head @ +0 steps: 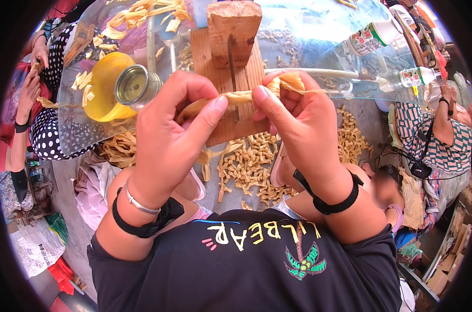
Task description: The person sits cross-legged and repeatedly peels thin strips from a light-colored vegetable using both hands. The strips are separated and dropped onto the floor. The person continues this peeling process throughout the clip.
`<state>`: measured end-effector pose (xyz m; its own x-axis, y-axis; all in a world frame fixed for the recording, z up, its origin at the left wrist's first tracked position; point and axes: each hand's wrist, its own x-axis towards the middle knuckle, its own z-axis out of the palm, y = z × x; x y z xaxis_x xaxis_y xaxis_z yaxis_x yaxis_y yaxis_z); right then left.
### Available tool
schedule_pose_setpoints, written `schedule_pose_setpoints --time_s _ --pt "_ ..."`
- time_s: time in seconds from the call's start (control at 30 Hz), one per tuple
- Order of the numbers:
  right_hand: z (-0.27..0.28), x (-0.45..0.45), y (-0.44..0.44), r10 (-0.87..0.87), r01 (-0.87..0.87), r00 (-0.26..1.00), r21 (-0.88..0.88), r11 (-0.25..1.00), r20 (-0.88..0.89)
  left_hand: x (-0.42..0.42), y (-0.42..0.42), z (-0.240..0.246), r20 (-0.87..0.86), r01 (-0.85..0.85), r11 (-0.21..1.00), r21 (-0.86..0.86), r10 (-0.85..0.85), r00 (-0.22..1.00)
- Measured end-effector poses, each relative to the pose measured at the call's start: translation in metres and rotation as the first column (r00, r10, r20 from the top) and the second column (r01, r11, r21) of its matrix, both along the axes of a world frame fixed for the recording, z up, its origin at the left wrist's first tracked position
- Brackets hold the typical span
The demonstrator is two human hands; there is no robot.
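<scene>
A pale tan strip [239,97], which looks like dried plant or bean-curd material, stretches between my two hands. My left hand [177,113] pinches one part between thumb and forefinger, with more of the strip trailing under the palm. In my right hand [298,105] is a knotted or folded end, held by thumb and fingers. Just beyond the strip stands a wooden block [230,35] on a wooden board [205,58], with a thin dark metal piece running down its front. Below, many short knotted pieces [247,163] lie on the floor between my feet.
A glass tabletop [318,35] holds a yellow bowl [103,85], a glass jar [136,85], loose strips [134,15] and white labelled bottles [372,37]. More strips [119,150] and knotted pieces [351,134] lie below. People sit left and right; another person is close by my right elbow.
</scene>
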<state>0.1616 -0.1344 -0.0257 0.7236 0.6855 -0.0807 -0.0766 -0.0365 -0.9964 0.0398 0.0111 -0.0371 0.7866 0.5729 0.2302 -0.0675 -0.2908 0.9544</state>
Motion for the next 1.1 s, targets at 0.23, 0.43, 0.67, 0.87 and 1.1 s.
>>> schedule_pose_setpoints --time_s 0.23,0.43,0.67,0.87,1.1 --pt "-0.006 0.004 0.002 0.016 -0.014 0.997 -0.038 0.999 0.072 0.010 -0.002 -0.006 -0.122 -0.019 0.957 0.291 0.056 0.991" --pt "0.020 0.022 -0.032 0.352 -0.347 0.936 -0.140 0.927 0.012 -0.026 0.007 0.008 -0.041 0.115 0.923 -0.367 -0.140 0.989" --pt "0.028 -0.003 -0.044 0.386 -0.378 0.722 -0.141 0.915 0.574 -0.036 -0.035 0.022 0.164 0.261 0.842 -0.472 -0.208 0.964" --pt "0.003 -0.036 -0.037 0.283 -0.339 0.831 0.032 0.940 0.478 -0.030 -0.052 0.023 0.174 0.236 0.718 -0.655 -0.160 0.972" --pt "0.025 0.005 -0.051 0.525 -0.245 0.812 0.667 0.704 -0.255 -0.042 -0.044 0.038 0.010 0.298 0.702 -0.647 -0.383 0.924"
